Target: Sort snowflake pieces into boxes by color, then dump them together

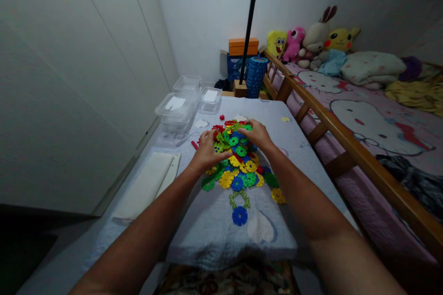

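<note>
A heap of plastic snowflake discs and linking pieces (237, 187) in yellow, blue, green and red lies on the cloth-covered table. My left hand (206, 153) rests at the heap's left side, thumb stretched across the discs and fingers apart. On the far right of the heap, my right hand (258, 134) curves over the pieces, with thumb and fingers apart. A green disc (247, 127) shows between them, and I cannot see a firm grip on it. Nearer to me lie a light green notched ring (239, 200) and a blue disc (240, 216), touching or nearly so.
Clear plastic boxes (175, 113) stand at the table's far left, with a smaller lidded box (210, 97) beside them. A white flat pouch (147, 184) lies along the left edge. A wooden bed rail (311, 106) borders the right side. A dark pole (249, 23) rises behind.
</note>
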`<state>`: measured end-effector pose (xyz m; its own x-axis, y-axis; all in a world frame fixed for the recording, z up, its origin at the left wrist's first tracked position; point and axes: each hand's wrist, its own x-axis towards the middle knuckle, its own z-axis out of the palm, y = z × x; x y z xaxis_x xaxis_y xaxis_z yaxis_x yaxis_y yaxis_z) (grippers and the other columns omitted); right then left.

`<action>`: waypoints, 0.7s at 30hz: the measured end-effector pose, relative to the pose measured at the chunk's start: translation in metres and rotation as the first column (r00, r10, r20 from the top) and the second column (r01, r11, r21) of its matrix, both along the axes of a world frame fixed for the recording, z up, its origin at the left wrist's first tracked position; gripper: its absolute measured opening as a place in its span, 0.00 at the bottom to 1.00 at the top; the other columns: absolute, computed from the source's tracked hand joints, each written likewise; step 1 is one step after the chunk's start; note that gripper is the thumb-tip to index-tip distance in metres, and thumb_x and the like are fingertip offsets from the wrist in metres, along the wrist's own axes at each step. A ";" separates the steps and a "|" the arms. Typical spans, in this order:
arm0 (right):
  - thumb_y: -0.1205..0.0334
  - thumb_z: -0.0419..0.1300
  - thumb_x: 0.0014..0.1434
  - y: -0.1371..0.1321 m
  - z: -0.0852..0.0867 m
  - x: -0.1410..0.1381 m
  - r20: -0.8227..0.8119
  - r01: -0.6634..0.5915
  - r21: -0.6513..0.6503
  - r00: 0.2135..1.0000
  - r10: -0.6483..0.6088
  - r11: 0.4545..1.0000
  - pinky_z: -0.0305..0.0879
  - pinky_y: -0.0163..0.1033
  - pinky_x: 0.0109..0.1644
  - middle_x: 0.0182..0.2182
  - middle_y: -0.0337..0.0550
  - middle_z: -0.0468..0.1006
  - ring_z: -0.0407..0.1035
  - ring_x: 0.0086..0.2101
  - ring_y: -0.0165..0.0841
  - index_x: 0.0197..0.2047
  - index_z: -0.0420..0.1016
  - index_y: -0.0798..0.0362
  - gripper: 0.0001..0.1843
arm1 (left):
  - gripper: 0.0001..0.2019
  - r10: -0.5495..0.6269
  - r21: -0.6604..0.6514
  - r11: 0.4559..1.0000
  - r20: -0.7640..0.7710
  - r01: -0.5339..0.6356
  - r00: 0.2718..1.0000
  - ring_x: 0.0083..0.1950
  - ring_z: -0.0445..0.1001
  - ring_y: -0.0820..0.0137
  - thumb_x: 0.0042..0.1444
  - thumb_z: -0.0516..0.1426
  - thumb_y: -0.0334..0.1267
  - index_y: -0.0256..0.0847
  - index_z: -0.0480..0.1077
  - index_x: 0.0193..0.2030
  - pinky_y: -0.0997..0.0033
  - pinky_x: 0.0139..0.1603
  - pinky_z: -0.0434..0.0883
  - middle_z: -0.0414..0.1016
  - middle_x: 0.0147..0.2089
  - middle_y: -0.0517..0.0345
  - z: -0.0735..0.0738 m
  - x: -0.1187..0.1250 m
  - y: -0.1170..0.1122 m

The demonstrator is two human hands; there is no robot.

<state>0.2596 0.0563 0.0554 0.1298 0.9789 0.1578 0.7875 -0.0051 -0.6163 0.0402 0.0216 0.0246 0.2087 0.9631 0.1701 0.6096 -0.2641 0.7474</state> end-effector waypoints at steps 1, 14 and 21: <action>0.54 0.68 0.58 0.002 0.001 0.003 -0.008 -0.010 -0.009 1.000 0.010 1.000 0.71 0.43 0.52 0.44 0.48 0.84 0.77 0.45 0.41 0.50 0.79 0.54 0.19 | 0.51 -0.001 -0.005 1.000 -0.056 0.001 0.998 0.76 0.54 0.46 0.42 0.72 0.53 0.44 0.58 0.72 0.45 0.74 0.58 0.53 0.73 0.40 0.001 -0.004 -0.003; 0.37 0.74 0.45 -0.106 -0.050 0.043 0.289 -0.134 -0.206 0.938 0.191 0.969 0.55 0.62 0.69 0.71 0.60 0.61 0.56 0.68 0.58 0.77 0.49 0.49 0.65 | 0.67 -0.010 -0.091 0.995 -0.425 -0.032 0.905 0.78 0.48 0.35 0.35 0.72 0.62 0.42 0.46 0.78 0.38 0.73 0.52 0.47 0.79 0.30 -0.026 -0.040 -0.016; 0.49 0.73 0.48 -0.103 -0.063 0.004 0.153 -0.235 -0.112 0.956 0.250 0.965 0.57 0.60 0.68 0.67 0.63 0.65 0.60 0.65 0.56 0.77 0.50 0.54 0.60 | 0.71 -0.214 -0.005 0.976 -0.204 0.217 0.955 0.76 0.54 0.39 0.32 0.74 0.56 0.44 0.40 0.79 0.37 0.73 0.54 0.53 0.76 0.34 -0.036 -0.029 -0.026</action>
